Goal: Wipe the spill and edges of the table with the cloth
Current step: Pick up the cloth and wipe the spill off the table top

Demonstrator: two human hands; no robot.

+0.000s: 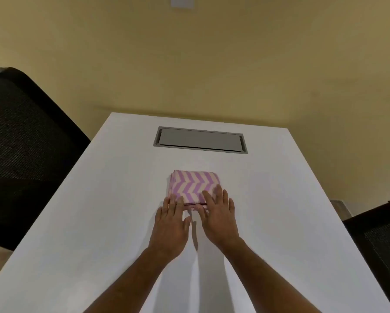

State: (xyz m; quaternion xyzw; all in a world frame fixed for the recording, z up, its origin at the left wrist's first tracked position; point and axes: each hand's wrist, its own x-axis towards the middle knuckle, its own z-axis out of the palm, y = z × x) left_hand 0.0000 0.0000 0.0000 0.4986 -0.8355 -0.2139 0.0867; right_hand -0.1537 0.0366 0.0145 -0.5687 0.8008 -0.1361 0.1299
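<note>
A folded cloth (192, 184) with purple and cream zigzag stripes lies flat in the middle of the white table (99, 222). My left hand (170, 224) lies flat on the table, its fingertips touching the cloth's near left corner. My right hand (220, 216) rests with spread fingers over the cloth's near right edge. Neither hand has closed around the cloth. No spill shows on the white surface.
A grey cable hatch (200, 140) is set into the table beyond the cloth. A black mesh chair (24, 143) stands at the left edge, another dark chair (379, 245) at the right. A yellow wall rises behind the far edge.
</note>
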